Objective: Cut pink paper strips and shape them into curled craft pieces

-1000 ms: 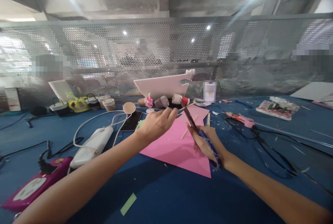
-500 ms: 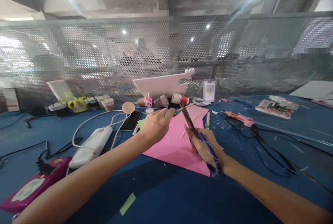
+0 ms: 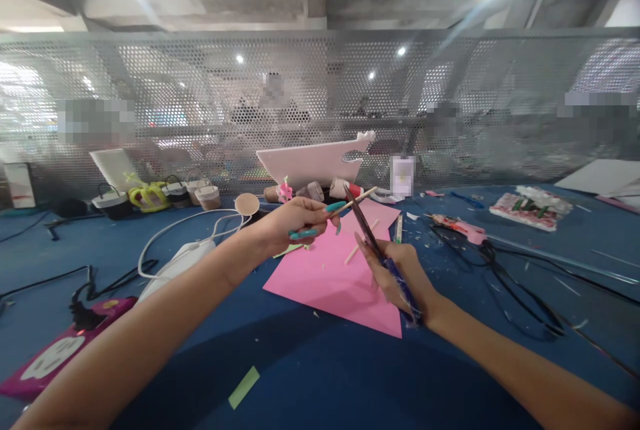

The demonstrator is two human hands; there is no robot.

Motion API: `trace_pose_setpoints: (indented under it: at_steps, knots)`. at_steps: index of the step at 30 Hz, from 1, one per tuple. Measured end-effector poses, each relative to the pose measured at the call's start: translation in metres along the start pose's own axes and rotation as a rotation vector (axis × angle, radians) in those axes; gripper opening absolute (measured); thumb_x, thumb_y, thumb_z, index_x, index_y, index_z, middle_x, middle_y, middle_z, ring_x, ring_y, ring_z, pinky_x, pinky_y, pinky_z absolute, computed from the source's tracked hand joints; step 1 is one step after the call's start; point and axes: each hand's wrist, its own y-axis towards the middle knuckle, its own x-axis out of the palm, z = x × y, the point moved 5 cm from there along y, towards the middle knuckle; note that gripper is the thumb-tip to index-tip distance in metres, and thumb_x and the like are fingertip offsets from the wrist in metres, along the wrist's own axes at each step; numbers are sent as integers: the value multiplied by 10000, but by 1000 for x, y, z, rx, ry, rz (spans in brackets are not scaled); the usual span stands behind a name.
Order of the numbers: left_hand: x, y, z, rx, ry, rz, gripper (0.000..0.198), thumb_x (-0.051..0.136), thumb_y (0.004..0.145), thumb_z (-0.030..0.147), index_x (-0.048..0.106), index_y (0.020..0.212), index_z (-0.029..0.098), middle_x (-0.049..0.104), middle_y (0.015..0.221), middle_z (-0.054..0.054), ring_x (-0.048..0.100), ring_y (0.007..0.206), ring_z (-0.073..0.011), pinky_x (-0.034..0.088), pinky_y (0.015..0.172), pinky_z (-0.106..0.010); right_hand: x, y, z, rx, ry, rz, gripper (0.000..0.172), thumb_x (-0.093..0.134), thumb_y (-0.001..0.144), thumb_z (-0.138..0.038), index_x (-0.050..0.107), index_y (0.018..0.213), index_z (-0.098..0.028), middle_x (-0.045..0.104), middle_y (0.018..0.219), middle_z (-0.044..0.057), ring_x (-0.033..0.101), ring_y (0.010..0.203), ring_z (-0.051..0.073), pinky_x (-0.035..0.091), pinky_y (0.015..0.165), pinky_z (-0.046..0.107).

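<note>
Between thumb and fingers, my left hand (image 3: 300,222) pinches a thin pale wooden stick (image 3: 364,195) that points up to the right. My right hand (image 3: 403,273) grips a pair of scissors (image 3: 371,237) by blue handles that look wrapped in clear tape. The dark blades rise to the upper left and cross the stick just beyond my left fingertips; whether they touch it I cannot tell. Below both hands lies pink paper (image 3: 320,287), with another pale stick (image 3: 361,243) on it beside the blades.
A pink hot glue gun (image 3: 463,229) with black cables lies to the right. A white power strip (image 3: 183,260) and a magenta power adapter (image 3: 65,350) are on the left. Small cups (image 3: 207,195) and a white foam board (image 3: 310,163) stand behind. A green paper strip (image 3: 244,387) lies in front.
My left hand has turned, so its fingers and green nails now show, and the stick lies longer across the blades. My right hand with the scissors has barely moved.
</note>
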Motion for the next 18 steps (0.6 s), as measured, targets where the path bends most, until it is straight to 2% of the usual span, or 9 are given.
trace_pose_setpoints:
  at_steps: [2, 4, 8, 10, 12, 15, 18]
  knots:
    - [-2, -1, 2, 0, 69, -7, 279, 498, 884, 344, 606, 731, 137, 341, 436, 75, 211, 329, -28, 207, 335, -168, 2, 0, 2, 54, 44, -25, 502, 433, 904, -564, 450, 542, -217, 543, 433, 18, 576, 429, 163, 406, 470, 249]
    - [-4, -3, 8, 49, 266, 87, 301, 466, 906, 340, 611, 746, 130, 411, 452, 58, 272, 322, -27, 235, 340, -161, 6, -1, 5, 150, 118, -62, 505, 454, 890, -572, 465, 534, -214, 531, 391, 10, 572, 383, 164, 428, 450, 246]
    - [9, -13, 21, 242, 853, 269, 256, 395, 941, 249, 619, 921, 126, 620, 657, -21, 500, 433, -64, 374, 417, -168, 11, -3, 9, 289, 250, -103, 512, 484, 855, -610, 512, 552, -198, 514, 347, -4, 554, 318, 160, 438, 376, 235]
    - [18, -18, 25, 376, 1210, 391, 227, 412, 928, 186, 586, 1056, 116, 653, 771, -66, 580, 556, -108, 427, 477, -192, 11, -4, 8, 320, 303, -89, 516, 492, 836, -634, 510, 563, -197, 505, 342, -12, 526, 291, 149, 403, 322, 223]
    - [25, -22, 24, 452, 1516, 487, 264, 386, 917, 114, 544, 1128, 104, 647, 810, -91, 610, 632, -146, 456, 505, -215, 12, -6, 8, 340, 356, -80, 526, 487, 827, -654, 494, 561, -200, 492, 337, -18, 495, 269, 134, 369, 288, 212]
    - [30, -21, 17, 477, 1751, 472, 324, 314, 898, 23, 520, 1137, 93, 621, 784, -84, 617, 632, -158, 477, 500, -227, 16, -9, 9, 367, 409, -113, 542, 474, 822, -674, 453, 546, -209, 484, 338, -19, 488, 261, 126, 349, 277, 204]
    - [28, -17, 12, 493, 1802, 381, 335, 307, 869, -20, 515, 1111, 82, 615, 813, -85, 620, 629, -156, 493, 516, -238, 20, -11, 14, 397, 404, -135, 562, 457, 806, -708, 431, 537, -216, 485, 337, -14, 499, 265, 131, 347, 282, 206]
